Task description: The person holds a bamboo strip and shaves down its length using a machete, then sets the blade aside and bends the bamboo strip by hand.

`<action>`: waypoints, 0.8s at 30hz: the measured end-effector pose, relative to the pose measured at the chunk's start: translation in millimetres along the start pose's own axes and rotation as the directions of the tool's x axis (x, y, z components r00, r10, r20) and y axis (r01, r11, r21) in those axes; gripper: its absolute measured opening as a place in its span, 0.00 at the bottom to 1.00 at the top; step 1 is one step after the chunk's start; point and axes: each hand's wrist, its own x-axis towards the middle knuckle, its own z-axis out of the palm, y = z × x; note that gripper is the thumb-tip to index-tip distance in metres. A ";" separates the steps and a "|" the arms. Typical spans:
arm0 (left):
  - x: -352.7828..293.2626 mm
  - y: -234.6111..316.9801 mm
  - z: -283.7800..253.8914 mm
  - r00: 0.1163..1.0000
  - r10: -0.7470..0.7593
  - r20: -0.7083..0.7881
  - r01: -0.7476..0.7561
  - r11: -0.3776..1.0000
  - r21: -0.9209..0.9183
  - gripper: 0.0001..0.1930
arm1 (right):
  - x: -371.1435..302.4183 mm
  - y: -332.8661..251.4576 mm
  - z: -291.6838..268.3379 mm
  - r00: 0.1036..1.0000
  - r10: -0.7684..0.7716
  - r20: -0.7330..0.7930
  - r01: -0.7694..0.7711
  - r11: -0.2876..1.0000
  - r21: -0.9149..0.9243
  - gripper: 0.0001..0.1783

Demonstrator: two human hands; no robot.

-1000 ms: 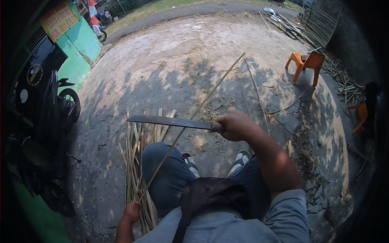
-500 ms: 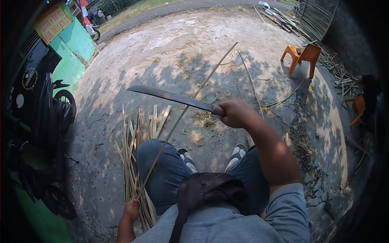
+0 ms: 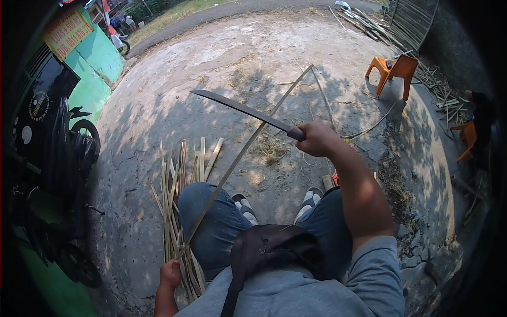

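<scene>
My right hand [image 3: 318,140] is closed round the dark handle of a machete [image 3: 240,109], its long blade pointing to the far left. A long, thin bamboo strip [image 3: 224,179] slants from the lower left up past my left knee. The blade crosses this strip on its upper half and looks to touch it. At the strip's lower end my left hand [image 3: 170,274] is closed in a fist around it. Beside my left leg lies a bundle of split bamboo strips [image 3: 170,195], partly hidden by the knee and hand.
An orange plastic chair [image 3: 398,71] stands at the far right, with bamboo scraps [image 3: 446,100] behind it. Thin strips [image 3: 323,98] and shavings [image 3: 272,150] lie on the cracked concrete ahead. A parked motorbike [image 3: 74,153] is at the left by a green wall [image 3: 97,58].
My right hand and the machete have shifted right and slightly away from me, the tip swinging farther off. The bamboo strip's far end has moved a little. My left hand stays nearly in place.
</scene>
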 end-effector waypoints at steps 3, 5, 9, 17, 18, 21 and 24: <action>3.5 -15.4 10.2 0.999 0.036 -0.032 -0.036 0.999 -0.017 0.40 | -16.5 -30.3 9.1 0.978 -0.180 0.109 0.185 0.982 -0.043 0.10; 4.8 -16.8 12.6 0.999 0.031 -0.040 -0.033 0.999 -0.037 0.41 | -21.4 -47.7 15.7 0.962 -0.223 0.157 0.247 0.957 -0.155 0.10; 1.8 -11.2 16.3 0.998 0.030 -0.059 -0.030 1.000 0.006 0.41 | -13.4 -35.7 11.3 0.968 -0.224 0.111 0.241 0.954 -0.178 0.09; -5.9 0.6 11.9 0.984 0.048 -0.174 -0.029 0.993 0.111 0.39 | 10.7 10.3 5.9 0.986 0.149 -0.075 -0.136 0.979 0.155 0.14; -4.9 4.3 11.6 0.982 0.060 -0.177 -0.042 0.994 0.100 0.38 | 5.2 2.7 4.5 0.992 0.117 -0.054 -0.108 0.981 0.160 0.14; 2.5 7.8 9.4 0.980 0.076 -0.186 -0.059 0.994 0.095 0.37 | -12.3 -17.0 10.5 0.998 -0.024 -0.052 0.024 1.000 0.002 0.13; 0.2 16.3 11.5 0.983 0.091 -0.159 -0.078 0.993 0.083 0.38 | -22.8 -37.9 24.1 0.959 -0.274 0.074 0.280 0.957 -0.074 0.11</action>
